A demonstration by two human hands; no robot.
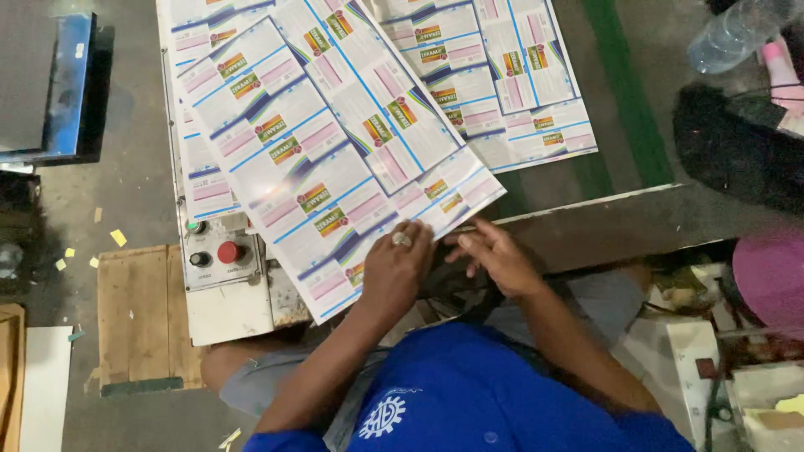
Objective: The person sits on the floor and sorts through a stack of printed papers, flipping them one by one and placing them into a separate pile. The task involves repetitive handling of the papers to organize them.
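Looking straight down at work bench. Left hand (395, 272), ring on 1 finger, lies flat, fingers spread, on near corner of big glossy printed label sheet, white with blue lines and pink panels (335, 159), probably pinning it so it doesn't slide. Right hand (494, 255) just beside, fingers curled narrow at same sheet's edge; pinching it or only touching, can't tell. 2nd similar sheet (502, 75) fans out behind. Grey control box with red button (219, 251) sits left.

machine table (230, 314) w/ printed sheets (335, 142) on top
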